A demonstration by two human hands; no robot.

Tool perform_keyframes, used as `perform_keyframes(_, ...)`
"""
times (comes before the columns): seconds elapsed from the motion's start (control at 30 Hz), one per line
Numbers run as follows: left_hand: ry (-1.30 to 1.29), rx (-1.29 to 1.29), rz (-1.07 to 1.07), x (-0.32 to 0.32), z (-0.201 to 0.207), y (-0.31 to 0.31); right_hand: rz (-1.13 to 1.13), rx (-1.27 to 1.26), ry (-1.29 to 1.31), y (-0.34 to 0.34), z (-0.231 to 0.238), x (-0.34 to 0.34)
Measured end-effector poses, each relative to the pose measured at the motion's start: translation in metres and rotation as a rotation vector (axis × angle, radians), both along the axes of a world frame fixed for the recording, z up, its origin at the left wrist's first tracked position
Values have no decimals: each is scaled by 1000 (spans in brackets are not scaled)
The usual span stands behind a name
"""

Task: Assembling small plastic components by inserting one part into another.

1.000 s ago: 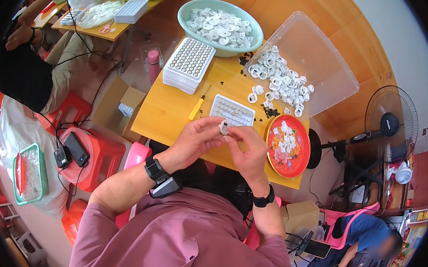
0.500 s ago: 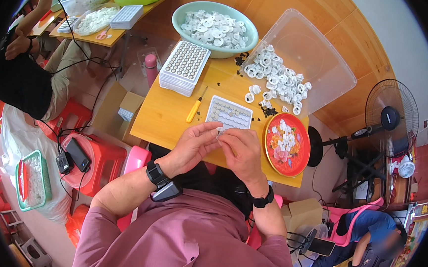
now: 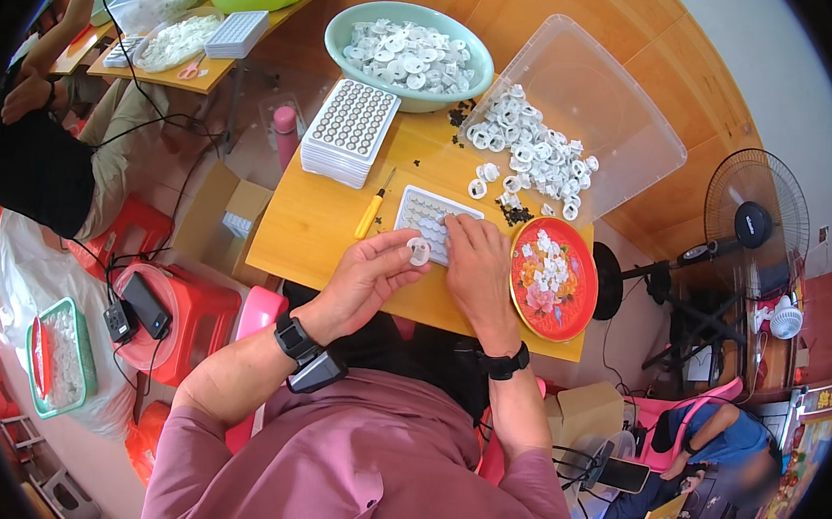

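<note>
One rounded white piece [image 3: 418,251] in left grip [image 3: 366,277], shallow rectangular tray [image 3: 403,205]

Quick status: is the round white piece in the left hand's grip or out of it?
In: the left hand pinches the round white piece between thumb and fingers, apart from the right hand.

- The right hand [image 3: 480,269] is now apart from the left hand [image 3: 359,280], reaching onto the small white tray [image 3: 403,207].
- The left hand alone now grips the white ring-shaped part [image 3: 419,252].
- The blue-shirted co-worker's hand [image 3: 677,466] is drawn back.
</note>
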State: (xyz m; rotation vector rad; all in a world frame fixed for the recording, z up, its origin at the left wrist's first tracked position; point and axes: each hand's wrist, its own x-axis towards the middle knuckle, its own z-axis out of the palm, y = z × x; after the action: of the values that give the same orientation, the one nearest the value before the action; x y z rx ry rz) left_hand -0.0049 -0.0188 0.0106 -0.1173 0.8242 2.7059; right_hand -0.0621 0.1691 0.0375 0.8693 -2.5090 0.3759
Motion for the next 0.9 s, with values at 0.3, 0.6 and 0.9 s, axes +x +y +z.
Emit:
perform_keyframes(0.3, 8, 32, 11, -1, 2, 2, -12, -38, -11, 1, 4, 1)
perform_keyframes(0.6, -7, 3, -18, 0, 1, 1, 2, -15, -38, 9, -1, 2)
perform_keyframes(0.9, -12, 17, -31, 1, -1, 3, -54, -195, -101, 10, 1, -4)
